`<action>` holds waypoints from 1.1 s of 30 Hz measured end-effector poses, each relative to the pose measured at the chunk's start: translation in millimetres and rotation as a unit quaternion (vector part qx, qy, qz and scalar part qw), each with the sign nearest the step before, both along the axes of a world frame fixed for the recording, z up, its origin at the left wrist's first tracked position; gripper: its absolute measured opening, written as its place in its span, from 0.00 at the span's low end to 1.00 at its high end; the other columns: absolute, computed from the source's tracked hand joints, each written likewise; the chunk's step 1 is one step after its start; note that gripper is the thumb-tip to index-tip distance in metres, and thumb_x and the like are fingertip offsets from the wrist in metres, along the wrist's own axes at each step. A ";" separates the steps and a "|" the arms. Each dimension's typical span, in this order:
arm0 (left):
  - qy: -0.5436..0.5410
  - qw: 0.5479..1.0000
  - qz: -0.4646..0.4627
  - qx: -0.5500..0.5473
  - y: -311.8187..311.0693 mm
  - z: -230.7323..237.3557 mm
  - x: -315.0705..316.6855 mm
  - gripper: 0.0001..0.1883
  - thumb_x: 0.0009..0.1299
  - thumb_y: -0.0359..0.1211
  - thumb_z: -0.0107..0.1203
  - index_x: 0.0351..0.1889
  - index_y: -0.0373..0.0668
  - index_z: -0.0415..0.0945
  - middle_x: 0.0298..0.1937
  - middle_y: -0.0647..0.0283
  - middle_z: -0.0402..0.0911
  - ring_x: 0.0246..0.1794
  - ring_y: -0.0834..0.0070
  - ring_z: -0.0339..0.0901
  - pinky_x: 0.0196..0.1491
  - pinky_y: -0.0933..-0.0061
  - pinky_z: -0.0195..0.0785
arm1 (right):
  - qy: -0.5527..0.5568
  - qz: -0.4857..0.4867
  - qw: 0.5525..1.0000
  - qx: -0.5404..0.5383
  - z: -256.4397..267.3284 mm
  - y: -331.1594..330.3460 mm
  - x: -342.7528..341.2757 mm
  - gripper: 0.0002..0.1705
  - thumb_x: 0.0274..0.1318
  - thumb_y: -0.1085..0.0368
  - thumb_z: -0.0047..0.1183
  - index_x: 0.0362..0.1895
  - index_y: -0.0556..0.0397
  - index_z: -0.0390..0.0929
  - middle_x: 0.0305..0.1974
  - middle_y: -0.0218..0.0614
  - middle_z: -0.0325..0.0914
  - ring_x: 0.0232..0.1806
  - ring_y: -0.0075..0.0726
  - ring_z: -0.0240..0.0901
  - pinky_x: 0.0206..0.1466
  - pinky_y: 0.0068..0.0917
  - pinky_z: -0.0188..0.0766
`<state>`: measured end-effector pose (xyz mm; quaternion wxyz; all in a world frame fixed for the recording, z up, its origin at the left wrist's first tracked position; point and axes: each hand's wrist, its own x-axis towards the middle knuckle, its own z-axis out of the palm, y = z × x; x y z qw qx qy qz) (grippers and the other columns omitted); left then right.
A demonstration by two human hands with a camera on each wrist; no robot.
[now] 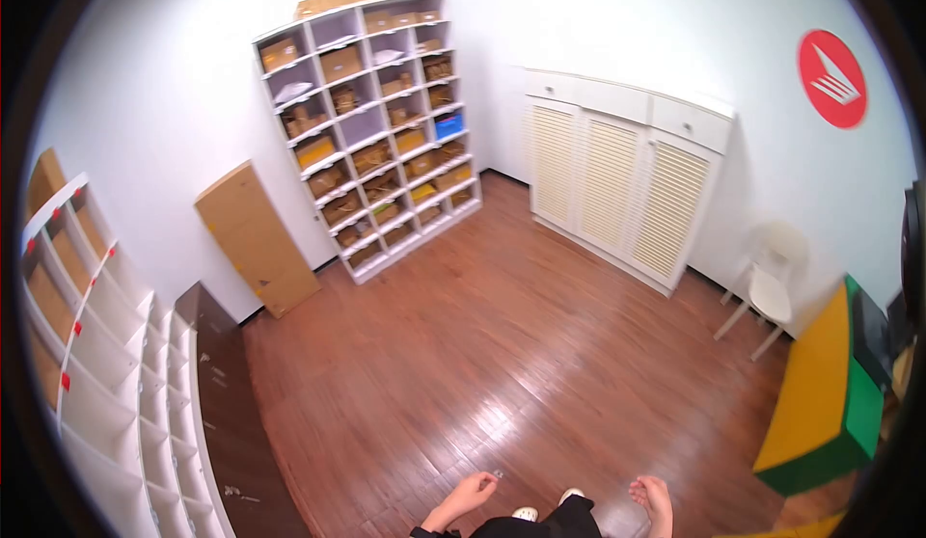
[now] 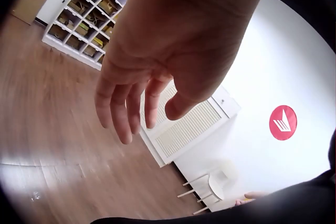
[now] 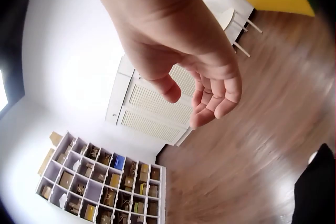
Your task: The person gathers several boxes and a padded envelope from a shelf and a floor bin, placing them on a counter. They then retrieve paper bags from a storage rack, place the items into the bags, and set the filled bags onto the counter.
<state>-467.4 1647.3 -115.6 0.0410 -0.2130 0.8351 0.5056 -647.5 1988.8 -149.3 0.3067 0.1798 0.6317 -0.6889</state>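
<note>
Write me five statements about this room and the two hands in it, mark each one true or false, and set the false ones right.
1. The left hand grips the white chair. False: it holds nothing, and the chair stands apart from it.
2. The right hand is empty. True.
3. In the head view, the chair appears between the louvred cabinet and the yellow-and-green counter. True.
4. The round sign is green and black. False: it is red and white.
5. A blue item sits in one compartment of the pigeonhole shelf. True.
</note>
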 end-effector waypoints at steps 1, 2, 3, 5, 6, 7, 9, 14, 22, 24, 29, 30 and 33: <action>-0.003 1.000 0.020 0.006 -5.6 -3.8 -2.2 0.14 0.60 0.37 0.47 0.40 0.39 0.71 0.32 0.56 0.76 0.31 0.70 0.75 0.35 0.73 0.67 | -0.015 0.019 1.000 0.009 1.8 -10.0 -11.7 0.07 0.49 0.65 0.44 0.30 0.54 0.68 0.24 0.37 0.73 0.23 0.33 0.72 0.23 0.23 0.68; -0.006 0.999 0.038 0.012 -7.3 -13.7 -3.4 0.14 0.60 0.37 0.47 0.40 0.39 0.71 0.32 0.56 0.76 0.32 0.70 0.75 0.35 0.73 0.67 | -0.024 0.053 0.998 0.011 -0.4 -17.2 -25.1 0.07 0.49 0.65 0.44 0.30 0.55 0.68 0.24 0.37 0.73 0.23 0.32 0.72 0.23 0.23 0.68; -0.009 0.998 0.053 0.020 -8.2 -21.2 -8.8 0.14 0.60 0.37 0.47 0.40 0.39 0.71 0.32 0.56 0.77 0.32 0.70 0.75 0.36 0.73 0.67 | -0.033 0.084 0.996 0.014 -2.7 -21.7 -39.3 0.07 0.50 0.64 0.44 0.31 0.55 0.68 0.25 0.37 0.73 0.23 0.31 0.72 0.23 0.22 0.67; -0.013 0.997 0.073 0.013 -6.9 -15.0 -28.7 0.12 0.61 0.35 0.46 0.39 0.37 0.70 0.32 0.55 0.76 0.33 0.69 0.74 0.37 0.72 0.66 | -0.015 0.136 0.990 0.024 1.9 -31.6 -61.8 0.11 0.50 0.61 0.46 0.34 0.54 0.69 0.27 0.36 0.74 0.25 0.31 0.73 0.25 0.22 0.69; 0.012 0.997 0.078 -0.001 -3.0 -4.7 -41.0 0.12 0.62 0.33 0.45 0.38 0.36 0.70 0.31 0.55 0.75 0.32 0.69 0.73 0.37 0.72 0.66 | -0.006 0.160 0.987 0.027 -0.9 -37.2 -76.8 0.12 0.50 0.59 0.47 0.35 0.54 0.70 0.28 0.36 0.74 0.27 0.31 0.74 0.26 0.22 0.69; 0.036 0.996 0.083 -0.015 -2.7 0.6 -56.3 0.11 0.62 0.32 0.45 0.37 0.34 0.70 0.29 0.55 0.74 0.31 0.69 0.71 0.37 0.72 0.65 | 0.004 0.172 0.984 0.040 -10.1 -40.3 -95.4 0.12 0.50 0.59 0.47 0.35 0.54 0.70 0.28 0.36 0.74 0.26 0.31 0.73 0.26 0.22 0.69; 0.059 0.993 0.093 0.034 -9.8 -37.4 -88.0 0.12 0.62 0.34 0.45 0.36 0.35 0.70 0.27 0.56 0.75 0.28 0.72 0.72 0.33 0.73 0.66 | 0.029 0.193 0.979 0.067 -22.2 -46.1 -136.5 0.13 0.50 0.59 0.47 0.35 0.54 0.70 0.27 0.35 0.75 0.25 0.30 0.73 0.25 0.22 0.68; -0.032 0.993 0.109 0.024 -7.9 1.2 -202.2 0.13 0.63 0.36 0.44 0.37 0.35 0.70 0.25 0.57 0.75 0.26 0.72 0.72 0.30 0.73 0.66 | 0.067 0.214 0.973 0.055 -13.4 -57.8 -239.6 0.10 0.51 0.62 0.46 0.34 0.55 0.70 0.25 0.36 0.74 0.25 0.30 0.73 0.27 0.22 0.67; 0.003 0.981 0.192 0.033 -47.0 13.1 -276.8 0.14 0.61 0.36 0.46 0.39 0.36 0.71 0.32 0.56 0.77 0.32 0.71 0.75 0.35 0.73 0.67 | 0.119 0.339 0.932 0.047 -35.1 -91.2 -374.6 0.17 0.48 0.59 0.48 0.40 0.57 0.67 0.33 0.40 0.72 0.33 0.37 0.71 0.34 0.27 0.68; -0.018 0.969 0.244 0.042 -56.6 10.1 -271.8 0.13 0.62 0.36 0.46 0.38 0.37 0.71 0.32 0.57 0.77 0.32 0.72 0.75 0.35 0.74 0.67 | 0.110 0.354 0.926 0.070 -20.7 -122.5 -392.9 0.17 0.48 0.59 0.48 0.40 0.56 0.66 0.33 0.41 0.72 0.33 0.37 0.71 0.33 0.27 0.68; -0.048 0.937 0.343 0.048 -97.6 -6.9 -260.7 0.13 0.62 0.37 0.47 0.39 0.39 0.72 0.32 0.59 0.77 0.33 0.73 0.75 0.37 0.76 0.67 | 0.107 0.407 0.903 0.088 -16.0 -225.4 -419.9 0.08 0.50 0.65 0.45 0.32 0.57 0.67 0.26 0.36 0.74 0.24 0.29 0.73 0.25 0.20 0.67; -0.058 0.931 0.358 0.040 -109.4 -0.6 -263.1 0.14 0.60 0.37 0.48 0.38 0.38 0.72 0.33 0.55 0.77 0.37 0.69 0.75 0.40 0.74 0.66 | 0.105 0.430 0.894 0.071 -28.4 -244.1 -425.6 0.10 0.50 0.64 0.46 0.33 0.59 0.67 0.27 0.37 0.74 0.26 0.29 0.73 0.28 0.20 0.68; -0.056 0.913 0.400 0.061 -154.7 -19.1 -262.1 0.14 0.60 0.37 0.48 0.38 0.38 0.72 0.33 0.55 0.77 0.37 0.69 0.75 0.40 0.74 0.66 | 0.113 0.535 0.833 0.086 9.9 -317.7 -424.4 0.12 0.49 0.63 0.48 0.34 0.60 0.67 0.28 0.37 0.74 0.29 0.29 0.74 0.32 0.21 0.68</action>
